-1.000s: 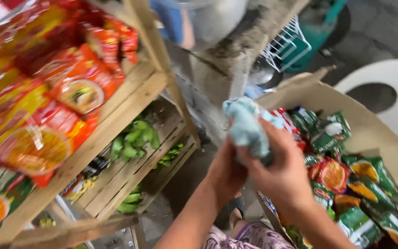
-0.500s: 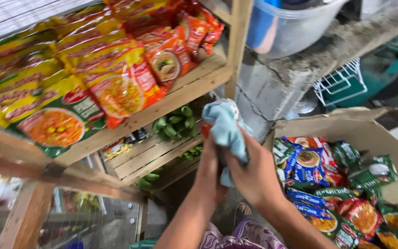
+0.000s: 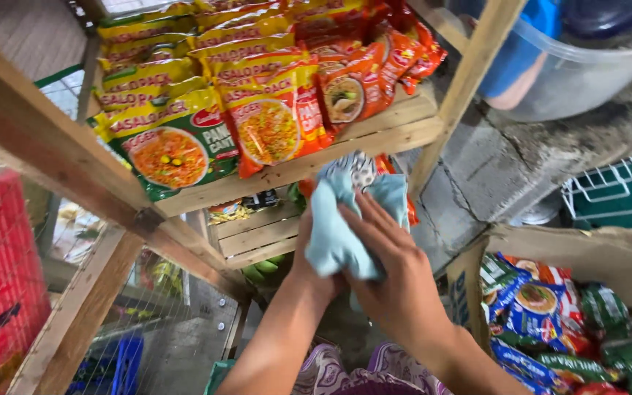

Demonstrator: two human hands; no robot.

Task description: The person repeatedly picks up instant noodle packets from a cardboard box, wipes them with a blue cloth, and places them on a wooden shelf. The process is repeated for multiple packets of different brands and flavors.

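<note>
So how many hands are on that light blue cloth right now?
2. The right hand lies over the front of the light blue cloth; the left hand grips it from behind, mostly hidden by the cloth, below the wooden shelf.

Wooden shelf edge (image 3: 309,164) just above hands, slanted post (image 3: 469,80) right, open gap below shelf

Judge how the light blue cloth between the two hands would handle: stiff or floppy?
Probably floppy: the light blue cloth bunches and folds between the left hand and right hand. Likely light, since it drapes without sagging. Unlikely to roll.
</note>
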